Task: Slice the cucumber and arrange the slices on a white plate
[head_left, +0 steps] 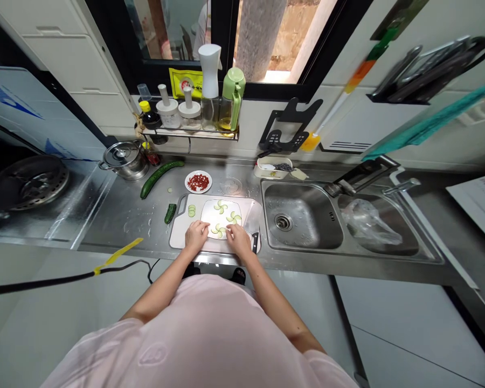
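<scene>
A white square plate (210,207) lies on a pale cutting board (179,233), with thin cucumber slices (233,217) set on it in small pinwheels. My left hand (196,236) is closed at the plate's near left edge, its fingertips over the rim. Bent fingers of my right hand (238,238) come together at the near right part of the plate, beside the lowest pinwheel; what lies between them is too small to make out. A short row of round cucumber slices (191,210) rests on the board's left. By my right wrist is a knife (255,242) with a black handle.
Left of the board are a cucumber piece (170,213) and a long cucumber (157,177). Behind it stands a small plate of red bits (199,182). A lidded pot (125,160) is farther left, a double sink (303,215) to the right. A seasoning rack (189,133) hangs above.
</scene>
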The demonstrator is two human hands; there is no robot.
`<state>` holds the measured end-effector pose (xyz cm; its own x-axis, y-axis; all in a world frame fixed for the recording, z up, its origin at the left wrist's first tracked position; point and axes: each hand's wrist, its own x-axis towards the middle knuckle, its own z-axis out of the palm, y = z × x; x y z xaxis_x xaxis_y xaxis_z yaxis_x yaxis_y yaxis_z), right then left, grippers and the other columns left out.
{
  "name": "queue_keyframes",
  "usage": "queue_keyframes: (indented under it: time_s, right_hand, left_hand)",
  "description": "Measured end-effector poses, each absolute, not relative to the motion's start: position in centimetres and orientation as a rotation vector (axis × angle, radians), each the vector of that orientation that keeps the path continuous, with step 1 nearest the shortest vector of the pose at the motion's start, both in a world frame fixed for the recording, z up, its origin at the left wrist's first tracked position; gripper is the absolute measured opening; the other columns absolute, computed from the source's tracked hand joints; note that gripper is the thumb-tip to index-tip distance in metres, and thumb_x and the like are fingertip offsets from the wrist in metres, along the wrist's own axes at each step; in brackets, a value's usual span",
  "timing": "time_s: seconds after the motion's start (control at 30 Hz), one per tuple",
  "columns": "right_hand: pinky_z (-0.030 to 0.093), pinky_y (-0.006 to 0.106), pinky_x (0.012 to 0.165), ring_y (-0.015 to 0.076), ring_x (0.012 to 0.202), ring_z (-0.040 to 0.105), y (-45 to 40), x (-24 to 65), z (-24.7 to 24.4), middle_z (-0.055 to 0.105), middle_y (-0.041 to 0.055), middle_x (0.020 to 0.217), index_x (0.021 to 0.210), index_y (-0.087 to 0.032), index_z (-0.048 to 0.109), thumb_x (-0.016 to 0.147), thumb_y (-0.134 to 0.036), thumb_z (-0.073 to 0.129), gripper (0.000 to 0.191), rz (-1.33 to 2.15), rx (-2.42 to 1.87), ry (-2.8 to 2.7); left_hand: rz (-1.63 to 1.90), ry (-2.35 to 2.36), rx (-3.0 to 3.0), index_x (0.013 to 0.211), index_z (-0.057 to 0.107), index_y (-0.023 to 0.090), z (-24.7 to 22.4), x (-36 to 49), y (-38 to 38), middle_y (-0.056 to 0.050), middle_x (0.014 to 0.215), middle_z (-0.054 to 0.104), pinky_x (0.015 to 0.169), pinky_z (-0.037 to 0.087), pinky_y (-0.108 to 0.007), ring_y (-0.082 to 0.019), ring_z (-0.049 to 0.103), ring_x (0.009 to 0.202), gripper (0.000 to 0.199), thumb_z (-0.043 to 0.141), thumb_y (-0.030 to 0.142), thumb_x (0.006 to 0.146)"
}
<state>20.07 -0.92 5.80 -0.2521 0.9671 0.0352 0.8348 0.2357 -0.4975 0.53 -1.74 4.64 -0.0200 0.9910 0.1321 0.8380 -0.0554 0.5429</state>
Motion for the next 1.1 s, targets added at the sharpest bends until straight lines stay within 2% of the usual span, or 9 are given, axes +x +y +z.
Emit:
queue_keyframes:
  time_s: [0.37,0.53,0.8,1.1]
  right_hand:
    - [0.04,0.028,0.076,0.0187,0.082,0.055,-1.9,22.5,5.3,0.062,0.0063,0.087,0.099,-0.019,0.062,0.09,-0.027,0.041,0.024,0.54,-1.593,-1.972]
    - [0.041,0.029,0.073,0.019,0.081,0.055,-1.9,23.1,5.4,0.063,0.0065,0.086,0.097,-0.019,0.063,0.09,-0.028,0.04,0.025,0.538,-1.602,-1.931]
    - [0.041,0.029,0.075,0.0193,0.083,0.055,-1.8,23.6,5.6,0.064,0.0074,0.09,0.097,-0.019,0.064,0.09,-0.029,0.04,0.027,0.552,-1.608,-1.902]
    - [0.041,0.029,0.075,0.0194,0.082,0.055,-1.6,23.8,5.9,0.063,0.0063,0.089,0.096,-0.02,0.064,0.089,-0.028,0.041,0.025,0.558,-1.648,-1.893]
  left_hand:
    - [0.794,2.171,1.692,0.105,0.066,0.02,3.5,-3.5,-0.5,-0.006,0.095,0.065,0.079,0.043,-0.029,-0.019,0.058,0.087,0.03,0.047,0.025,0.082]
    - [0.701,2.298,1.591,0.11,0.063,0.018,3.1,-5.0,1.3,-0.007,0.091,0.065,0.08,0.043,-0.03,-0.021,0.059,0.088,0.034,0.048,0.027,0.08]
    - [0.521,2.376,1.547,0.111,0.061,0.018,3.2,-5.1,2.7,-0.009,0.095,0.065,0.077,0.041,-0.031,-0.023,0.059,0.091,0.037,0.05,0.036,0.081]
    - [0.393,2.424,1.524,0.106,0.062,0.019,3.7,-4.6,3.4,-0.011,0.102,0.065,0.083,0.039,-0.033,-0.024,0.059,0.096,0.035,0.051,0.041,0.081]
